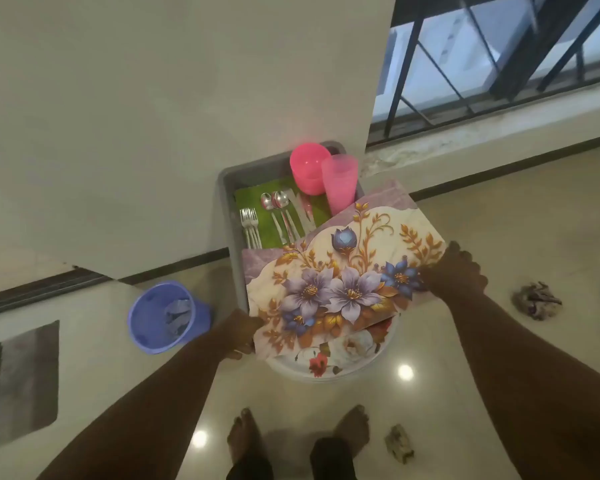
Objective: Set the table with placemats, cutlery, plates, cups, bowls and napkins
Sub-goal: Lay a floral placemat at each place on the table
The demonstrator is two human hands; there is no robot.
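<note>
A: Both hands are on the floral placemat (340, 275). The left hand (238, 336) is curled around its near-left corner, fingers closed on the edge. The right hand (456, 268) grips the far-right edge, fingers folded over the top.

B: And where is the placemat sitting?

A: Held flat and slightly tilted, above the near end of a grey tray (227, 188) on the floor. It covers part of a round flowered plate (329, 358) that peeks out below it; whether that is one plate or a stack, I cannot tell.

B: Count the rest for me.

A: Inside the tray, a bunch of forks (250, 225), several, too overlapped to count. Two spoons (274, 200) clearly, with more cutlery beside them. They lie on a green sheet (253, 197). At the far end, a stack of pink bowls (309, 169) and a pink cup (340, 181), just beside each other.

B: And the room?

A: A glossy pale tiled floor (499, 358) with light reflections, a plain wall (153, 98), and a barred window (499, 57) on the right. A blue bin (165, 317) stands left of the tray. Two crumpled scraps lie on the floor to the right, and bare feet (298, 434) show at the bottom.
</note>
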